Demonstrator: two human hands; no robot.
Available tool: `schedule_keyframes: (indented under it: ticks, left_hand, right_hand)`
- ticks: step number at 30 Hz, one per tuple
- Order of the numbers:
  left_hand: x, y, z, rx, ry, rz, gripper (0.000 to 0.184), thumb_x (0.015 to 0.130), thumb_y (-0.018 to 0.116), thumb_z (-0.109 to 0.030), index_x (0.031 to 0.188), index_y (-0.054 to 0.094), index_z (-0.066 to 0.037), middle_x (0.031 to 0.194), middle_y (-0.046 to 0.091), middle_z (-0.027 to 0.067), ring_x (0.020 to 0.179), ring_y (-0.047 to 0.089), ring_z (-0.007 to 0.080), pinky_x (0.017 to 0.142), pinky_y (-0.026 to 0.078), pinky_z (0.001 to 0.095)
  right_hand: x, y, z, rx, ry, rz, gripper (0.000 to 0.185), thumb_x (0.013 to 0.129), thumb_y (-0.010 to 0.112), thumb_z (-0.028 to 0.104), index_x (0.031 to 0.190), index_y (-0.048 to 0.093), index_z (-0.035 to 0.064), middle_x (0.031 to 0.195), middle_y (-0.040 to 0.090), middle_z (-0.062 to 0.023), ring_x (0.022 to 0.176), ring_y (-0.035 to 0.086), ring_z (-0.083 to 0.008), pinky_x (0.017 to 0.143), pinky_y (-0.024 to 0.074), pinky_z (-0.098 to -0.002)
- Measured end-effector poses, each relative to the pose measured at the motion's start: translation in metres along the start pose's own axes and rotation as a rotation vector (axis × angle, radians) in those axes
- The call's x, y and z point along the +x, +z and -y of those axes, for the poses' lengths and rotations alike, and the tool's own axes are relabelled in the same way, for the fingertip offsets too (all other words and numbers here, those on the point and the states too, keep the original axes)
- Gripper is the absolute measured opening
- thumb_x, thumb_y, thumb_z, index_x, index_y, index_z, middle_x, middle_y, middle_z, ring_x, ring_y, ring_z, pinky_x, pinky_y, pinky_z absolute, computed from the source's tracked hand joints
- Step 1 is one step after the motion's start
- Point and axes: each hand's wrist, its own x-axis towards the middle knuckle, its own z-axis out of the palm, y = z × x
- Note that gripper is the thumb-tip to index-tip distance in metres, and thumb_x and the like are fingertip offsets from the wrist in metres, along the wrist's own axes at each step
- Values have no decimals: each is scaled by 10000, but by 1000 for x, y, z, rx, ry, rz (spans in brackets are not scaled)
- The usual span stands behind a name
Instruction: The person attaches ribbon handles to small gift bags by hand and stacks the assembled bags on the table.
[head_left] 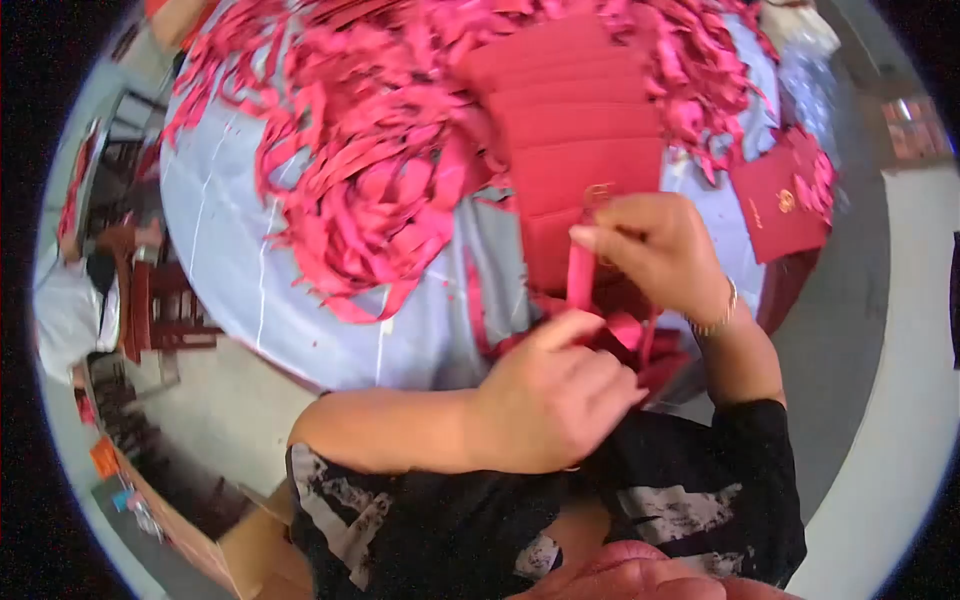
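A pinkish-red ribbon (580, 275) stretches between my two hands. My right hand (665, 250), with a gold-coloured bracelet at its wrist, pinches the ribbon's upper end between thumb and fingers. Lower down, my left hand (560, 385) has its fingers curled closed at the ribbon's lower end; the exact grip is hidden. Beyond both hands, a fanned row of flat red paper pieces (585, 160) lies overlapping on the table. Gold print shows on the nearest of them, partly covered by my right hand. More red material sits beneath my hands, blurred.
Large tangled heaps of pinkish-red ribbons (370, 200) cover much of the round table with a pale grey cover (225, 240). A red bag with a gold emblem (765, 215) lies at the right edge. Dark wooden chairs (165, 300) and a cardboard box (255, 555) stand left.
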Motion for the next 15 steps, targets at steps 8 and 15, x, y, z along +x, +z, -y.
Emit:
schedule_keyframes:
  ticks: [8,15]
  left_hand:
    - [4,0,4,54,19,-25,200,811,715,-102,983,662,-14,778,598,39,652,612,173,939,453,456]
    - [13,-20,10,159,-54,-24,313,760,789,-76,1044,674,-11,872,678,54,746,654,205,965,428,491]
  right_hand:
    - [-39,-33,-14,743,148,89,459,971,656,240,1346,518,14,938,626,-16,777,579,-53,681,447,-196]
    - [-94,-35,-12,157,-115,102,558,816,818,213,1286,585,23,1141,689,-132,991,675,-230,827,518,-347]
